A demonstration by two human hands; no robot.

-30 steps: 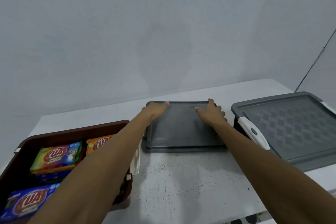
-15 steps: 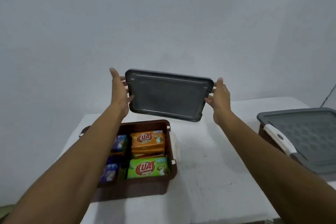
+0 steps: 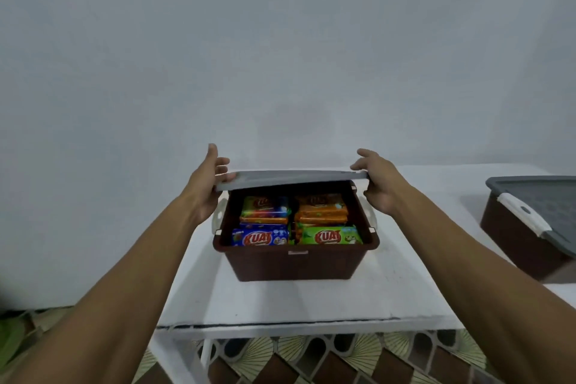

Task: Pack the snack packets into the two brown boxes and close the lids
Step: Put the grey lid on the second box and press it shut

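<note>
Left hand [image 3: 204, 193] gripping lid [image 3: 291, 179] left end | right hand [image 3: 378, 187] gripping right end | lid hovering over open box [image 3: 294, 262] | packets [image 3: 328, 235] showing inside | second box [image 3: 517, 237] sitting lidded

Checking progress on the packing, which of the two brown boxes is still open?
The middle brown box, snack packets showing; both hands hold its grey lid above it. The right-edge box is already lidded.

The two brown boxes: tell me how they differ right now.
The middle box is open toward the camera, packets visible; both hands hold its grey lid above it. The right box has its lid down, contents hidden, untouched. Both stand on the white table.
</note>
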